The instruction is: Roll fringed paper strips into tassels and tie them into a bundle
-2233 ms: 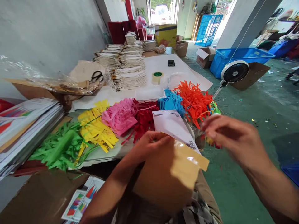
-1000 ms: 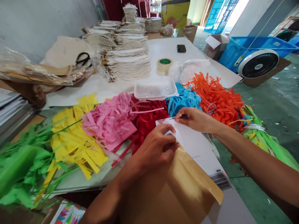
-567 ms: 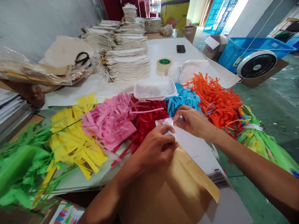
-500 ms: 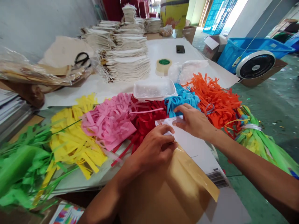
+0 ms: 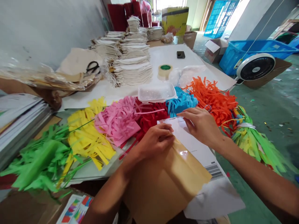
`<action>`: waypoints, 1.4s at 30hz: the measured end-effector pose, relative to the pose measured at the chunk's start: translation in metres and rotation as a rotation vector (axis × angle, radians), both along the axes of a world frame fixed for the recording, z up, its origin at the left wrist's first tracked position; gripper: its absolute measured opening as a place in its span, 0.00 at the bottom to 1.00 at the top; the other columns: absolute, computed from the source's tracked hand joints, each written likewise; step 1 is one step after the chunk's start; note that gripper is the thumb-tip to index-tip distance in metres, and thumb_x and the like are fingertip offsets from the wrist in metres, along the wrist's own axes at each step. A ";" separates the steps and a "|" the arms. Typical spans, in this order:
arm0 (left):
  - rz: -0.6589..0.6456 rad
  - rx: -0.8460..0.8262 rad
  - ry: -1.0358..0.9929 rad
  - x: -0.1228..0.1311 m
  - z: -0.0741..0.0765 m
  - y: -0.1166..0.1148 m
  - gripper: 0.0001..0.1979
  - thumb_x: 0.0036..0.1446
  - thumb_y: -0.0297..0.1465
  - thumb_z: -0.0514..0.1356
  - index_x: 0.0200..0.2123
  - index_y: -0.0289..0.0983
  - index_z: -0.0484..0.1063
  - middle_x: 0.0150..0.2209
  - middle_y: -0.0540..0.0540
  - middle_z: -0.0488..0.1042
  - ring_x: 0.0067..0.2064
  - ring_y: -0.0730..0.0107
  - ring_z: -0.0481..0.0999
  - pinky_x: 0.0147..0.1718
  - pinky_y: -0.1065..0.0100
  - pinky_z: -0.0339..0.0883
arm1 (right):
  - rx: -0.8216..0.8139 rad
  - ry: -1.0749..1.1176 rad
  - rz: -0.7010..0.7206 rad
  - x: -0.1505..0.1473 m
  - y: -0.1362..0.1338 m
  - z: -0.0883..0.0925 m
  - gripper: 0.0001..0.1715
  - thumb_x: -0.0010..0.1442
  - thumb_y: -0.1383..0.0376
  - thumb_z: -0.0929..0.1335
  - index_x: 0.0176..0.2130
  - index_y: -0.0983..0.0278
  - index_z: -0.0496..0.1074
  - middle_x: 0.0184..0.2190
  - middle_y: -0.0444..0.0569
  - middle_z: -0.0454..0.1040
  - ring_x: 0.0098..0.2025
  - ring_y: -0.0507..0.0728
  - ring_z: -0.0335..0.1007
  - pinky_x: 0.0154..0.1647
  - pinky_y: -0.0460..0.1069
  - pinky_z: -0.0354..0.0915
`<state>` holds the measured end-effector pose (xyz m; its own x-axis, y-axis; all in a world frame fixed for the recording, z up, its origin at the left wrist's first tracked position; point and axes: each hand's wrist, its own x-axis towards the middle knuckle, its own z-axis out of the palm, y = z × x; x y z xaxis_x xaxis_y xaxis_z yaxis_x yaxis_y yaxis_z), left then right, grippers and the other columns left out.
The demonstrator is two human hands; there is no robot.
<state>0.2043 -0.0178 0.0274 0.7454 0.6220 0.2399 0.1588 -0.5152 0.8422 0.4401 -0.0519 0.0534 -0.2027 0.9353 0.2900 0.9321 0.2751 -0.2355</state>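
A brown kraft envelope [image 5: 163,183] lies over a white sheet with a barcode [image 5: 205,169] at the table's near edge. My left hand [image 5: 155,140] is curled, its fingertips pinching the top edge of the brown envelope against the white sheet. My right hand [image 5: 201,124] rests on the white sheet's upper part, fingers stretched and pressed flat, with nothing gripped. Just beyond the hands lie piles of cut paper fringe: red [image 5: 151,116], blue [image 5: 181,101], pink [image 5: 119,119] and orange [image 5: 210,96].
Yellow fringe [image 5: 93,137] and green fringe [image 5: 39,158] lie left. A clear plastic tray [image 5: 156,92], tape roll [image 5: 165,71], phone [image 5: 180,54], scissors [image 5: 92,66] and stacked cloth bags [image 5: 133,67] sit farther back. A fan [image 5: 255,67] and blue crate [image 5: 252,49] stand right.
My right hand came from the table's right edge onto the white sheet, pinched near its top edge, then flattened and slid a little down. My left hand kept its pinch on the envelope.
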 end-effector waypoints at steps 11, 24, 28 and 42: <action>0.362 -0.332 -0.146 -0.046 0.042 0.048 0.23 0.60 0.51 0.68 0.42 0.35 0.82 0.36 0.45 0.81 0.37 0.64 0.77 0.35 0.69 0.69 | -0.265 0.220 -0.235 0.040 -0.121 -0.028 0.41 0.70 0.39 0.62 0.67 0.61 0.68 0.52 0.59 0.83 0.46 0.70 0.84 0.42 0.62 0.77; 0.625 -0.402 -0.258 -0.070 0.049 0.097 0.21 0.46 0.44 0.77 0.32 0.34 0.77 0.28 0.47 0.78 0.32 0.67 0.75 0.36 0.66 0.69 | -0.094 0.209 -0.230 0.016 -0.126 -0.033 0.37 0.71 0.41 0.61 0.66 0.60 0.70 0.62 0.59 0.77 0.57 0.76 0.79 0.45 0.69 0.78; 0.506 -0.458 -0.257 -0.054 0.068 0.073 0.27 0.42 0.50 0.77 0.35 0.33 0.80 0.32 0.43 0.81 0.33 0.65 0.77 0.34 0.65 0.71 | 0.006 0.457 -0.199 -0.006 -0.098 0.014 0.36 0.70 0.41 0.63 0.66 0.57 0.71 0.65 0.56 0.74 0.61 0.73 0.75 0.57 0.68 0.73; 0.014 -0.617 -0.369 0.050 0.131 -0.017 0.20 0.47 0.44 0.76 0.34 0.34 0.81 0.31 0.46 0.81 0.31 0.67 0.78 0.32 0.68 0.70 | -0.170 1.388 -0.369 0.012 -0.130 0.085 0.26 0.49 0.47 0.82 0.39 0.62 0.82 0.32 0.52 0.84 0.26 0.60 0.77 0.22 0.50 0.68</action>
